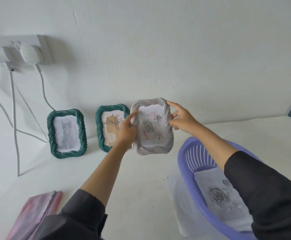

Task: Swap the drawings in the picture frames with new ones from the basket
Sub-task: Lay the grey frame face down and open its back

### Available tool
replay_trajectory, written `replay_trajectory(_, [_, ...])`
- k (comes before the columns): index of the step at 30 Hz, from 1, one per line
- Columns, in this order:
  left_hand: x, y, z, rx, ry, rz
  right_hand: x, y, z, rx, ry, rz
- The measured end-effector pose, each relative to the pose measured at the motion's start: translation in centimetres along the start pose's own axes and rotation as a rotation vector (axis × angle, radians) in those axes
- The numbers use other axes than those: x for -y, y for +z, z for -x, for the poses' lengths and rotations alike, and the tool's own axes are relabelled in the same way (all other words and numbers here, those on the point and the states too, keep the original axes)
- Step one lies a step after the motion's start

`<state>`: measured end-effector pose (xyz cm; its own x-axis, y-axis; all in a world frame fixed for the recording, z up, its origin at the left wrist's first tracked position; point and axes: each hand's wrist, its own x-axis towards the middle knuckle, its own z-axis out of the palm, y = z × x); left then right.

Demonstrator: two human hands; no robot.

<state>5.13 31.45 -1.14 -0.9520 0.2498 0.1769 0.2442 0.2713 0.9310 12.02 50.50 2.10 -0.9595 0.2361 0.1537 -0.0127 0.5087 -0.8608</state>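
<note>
White frame (153, 150), the pale one with the rope-twist rim, is up between both my hands right now, upright and facing me at the back of the counter (141, 179), close to the wall. My left hand (126, 132) has the left edge: the index finger lies straight along the front of the rim and the rest of the hand is tucked against the side. My right hand (182, 121) takes the right edge, with the index tip stretched to the top right corner and the thumb and other fingers pinching the rim lower down. So both sets of fingers are clamped on this frame. I can't tell whether its bottom edge touches the counter. Inside it sits a rose drawing (150, 129), grey blooms with a few red strokes. Just to its left, partly hidden by my left hand, the plant frame (98, 129) stands against the wall, green rim, line-drawn leaves on a tan shape. Further left, apart from it, stands the cat frame (50, 134), also green, holding a grey sitting cat. Nearer me on the right is the purple basket (181, 158), with my right forearm crossing over it. A second rose sheet (217, 196) lies flat in its bottom. A pink folder (35, 213) lies at the near left of the counter. On the wall at upper left, a socket (20, 51) has plugs in it and cables hanging down.
</note>
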Motion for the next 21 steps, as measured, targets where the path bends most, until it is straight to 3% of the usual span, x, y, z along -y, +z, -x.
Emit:
replay_trajectory(6, [0.2,-4.6,4.2,-0.039,-0.031,0.064,4.0,3.8,4.8,0.035,0.044,-0.083])
replay_trajectory(14, [2.4,-9.6,10.0,-0.051,-0.209,0.128,6.8,9.3,10.2,0.061,0.145,-0.272])
replay_trajectory(18, [3.2,-10.3,12.0,0.051,-0.325,0.151,7.8,10.2,11.9,0.036,0.119,-0.359])
replay_trajectory(21, [3.4,-9.9,13.4,0.235,-0.433,0.191,9.1,10.1,12.7,0.056,0.084,-0.352])
